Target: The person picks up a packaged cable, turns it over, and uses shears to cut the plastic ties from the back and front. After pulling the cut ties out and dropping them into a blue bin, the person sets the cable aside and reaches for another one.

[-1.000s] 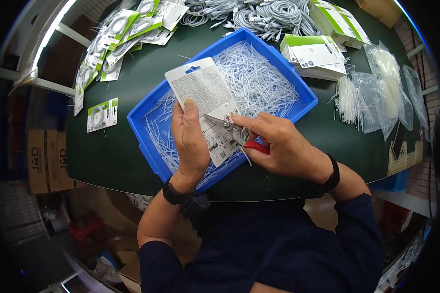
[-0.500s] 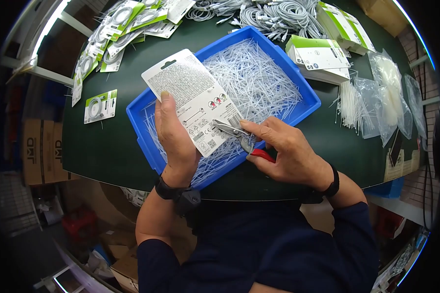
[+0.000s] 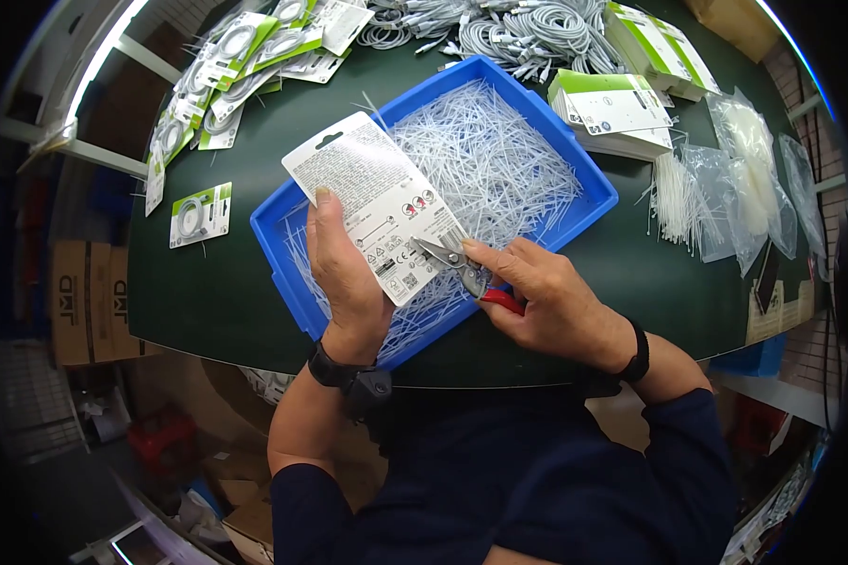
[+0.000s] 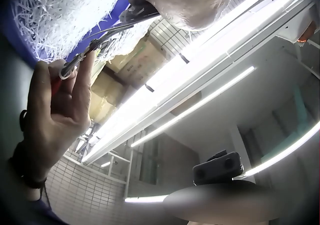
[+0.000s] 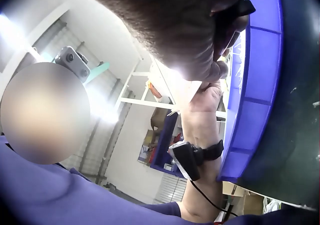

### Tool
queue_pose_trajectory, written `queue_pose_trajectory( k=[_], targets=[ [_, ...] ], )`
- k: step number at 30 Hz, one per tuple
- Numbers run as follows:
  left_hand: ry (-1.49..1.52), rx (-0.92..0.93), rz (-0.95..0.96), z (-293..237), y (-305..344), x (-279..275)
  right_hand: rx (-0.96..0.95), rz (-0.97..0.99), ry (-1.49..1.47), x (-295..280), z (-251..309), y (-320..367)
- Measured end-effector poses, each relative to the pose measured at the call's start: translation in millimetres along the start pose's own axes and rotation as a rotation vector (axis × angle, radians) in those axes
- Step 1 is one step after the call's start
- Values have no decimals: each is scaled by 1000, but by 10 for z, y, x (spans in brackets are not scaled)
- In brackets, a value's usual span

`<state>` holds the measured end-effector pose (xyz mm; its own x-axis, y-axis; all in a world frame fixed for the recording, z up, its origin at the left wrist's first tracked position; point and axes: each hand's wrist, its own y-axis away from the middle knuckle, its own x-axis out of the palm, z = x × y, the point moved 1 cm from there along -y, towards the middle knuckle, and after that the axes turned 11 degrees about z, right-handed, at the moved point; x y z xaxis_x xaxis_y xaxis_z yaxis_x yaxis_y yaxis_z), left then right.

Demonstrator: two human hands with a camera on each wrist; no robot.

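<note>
My left hand (image 3: 349,282) holds a white printed packaging card (image 3: 372,188), its thumb on the text side and the fingers hidden behind. A thin tie end sticks up past the card's upper edge. In my right hand (image 3: 561,301) is a pair of red-handled wire cutters (image 3: 466,268), the metal blades lying over the card's lower part near its symbols. The right forefinger extends along the tool towards the card edge. Both hands are over a blue tray (image 3: 589,188) full of cut white cable tie pieces (image 3: 485,155). In the left wrist view the right hand (image 4: 55,110) grips the cutters.
One carded cable (image 3: 200,217) lies left of the tray, with a pile of carded cables (image 3: 231,71) behind it. Grey coiled cables (image 3: 537,38) sit at the back. Stacked cards (image 3: 612,108), loose cable ties (image 3: 674,202) and clear bags (image 3: 754,179) are on the right.
The card has shifted left and turned flatter to the head view, showing more print. The cutters have moved slightly down with it. A tie end now shows at the card's upper edge.
</note>
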<state>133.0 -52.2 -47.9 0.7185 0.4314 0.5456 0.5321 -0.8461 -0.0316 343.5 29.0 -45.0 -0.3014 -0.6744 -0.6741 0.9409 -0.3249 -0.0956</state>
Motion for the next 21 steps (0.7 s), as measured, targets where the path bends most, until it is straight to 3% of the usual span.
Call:
queue_pose_trajectory(
  k=[6,10,14,17,21],
  targets=[
    [-95,-14,159,-85,-88,-43,-27,-17,-89,-113,-24,137],
    [-396,45,284,-305,-129,-103,-84,-113,-126,-398,19,79],
    [-211,119,97,-519,-264,-20,-161,-174,-106,-646,54,-98],
    [270,184,657,-445,-463,-479,-152,-110,-108,-714,197,-255],
    [444,24,521,-507,-345,-175,-169,80,-58,-576,300,-371]
  ],
)
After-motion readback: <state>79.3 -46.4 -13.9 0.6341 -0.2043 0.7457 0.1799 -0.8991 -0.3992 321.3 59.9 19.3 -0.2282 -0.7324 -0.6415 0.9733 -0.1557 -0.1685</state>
